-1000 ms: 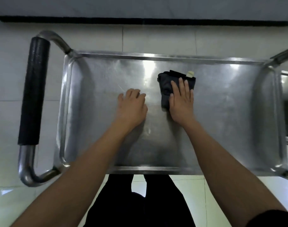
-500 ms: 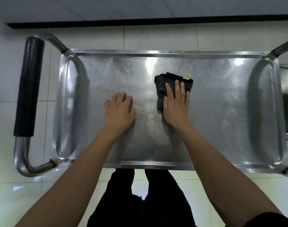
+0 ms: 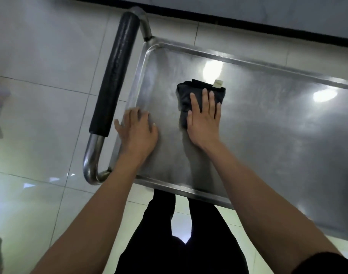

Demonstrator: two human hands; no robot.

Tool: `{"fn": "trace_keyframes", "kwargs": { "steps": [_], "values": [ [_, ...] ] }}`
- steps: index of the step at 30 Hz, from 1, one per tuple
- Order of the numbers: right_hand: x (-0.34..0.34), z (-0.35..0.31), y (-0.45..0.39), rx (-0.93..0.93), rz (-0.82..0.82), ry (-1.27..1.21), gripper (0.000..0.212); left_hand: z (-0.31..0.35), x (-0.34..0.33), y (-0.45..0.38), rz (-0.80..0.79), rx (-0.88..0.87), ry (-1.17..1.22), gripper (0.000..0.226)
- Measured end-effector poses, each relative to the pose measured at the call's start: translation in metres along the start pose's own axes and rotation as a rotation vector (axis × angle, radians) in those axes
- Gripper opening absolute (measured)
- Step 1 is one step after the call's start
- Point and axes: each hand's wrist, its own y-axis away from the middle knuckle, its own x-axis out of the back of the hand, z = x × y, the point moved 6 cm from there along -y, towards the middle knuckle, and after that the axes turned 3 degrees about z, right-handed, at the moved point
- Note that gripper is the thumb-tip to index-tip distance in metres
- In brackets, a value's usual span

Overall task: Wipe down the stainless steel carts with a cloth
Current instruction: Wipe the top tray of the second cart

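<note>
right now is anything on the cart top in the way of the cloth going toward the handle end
Only the left hand, resting flat near that end of the cart top. The right hand presses the dark cloth; bare steel lies between them.

The cart (image 3: 268, 135) top stands on the floor (image 3: 40, 66), its handle (image 3: 113, 80) running along the left end, just outside the rim. The cloth (image 3: 184, 97) lies on the top toward the left end, nearer the far edge than the near one. The right hand (image 3: 203, 121) rests flat on the cloth's near part. The left hand (image 3: 137, 131) lies flat on the top at the left edge, left of the cloth and apart from it, beside the handle. The person's legs (image 3: 181, 244) stand before the near edge.
</note>
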Motion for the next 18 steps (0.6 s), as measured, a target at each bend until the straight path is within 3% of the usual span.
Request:
{"fn": "trace_keyframes", "kwargs": {
  "steps": [9,14,18],
  "values": [
    [-0.018,-0.121,-0.043,0.255,-0.148,-0.06,0.054,-0.024,0.007,0.004,0.016,-0.085,0.111,0.047],
    [-0.012,-0.118,-0.041,0.314,-0.192,-0.072,0.054,-0.024,0.007,0.007,0.012,-0.089,0.142,0.05],
    [-0.007,-0.08,-0.012,0.233,-0.155,-0.076,0.055,-0.022,0.001,0.009,-0.028,-0.128,0.082,0.053]
  ]
}}
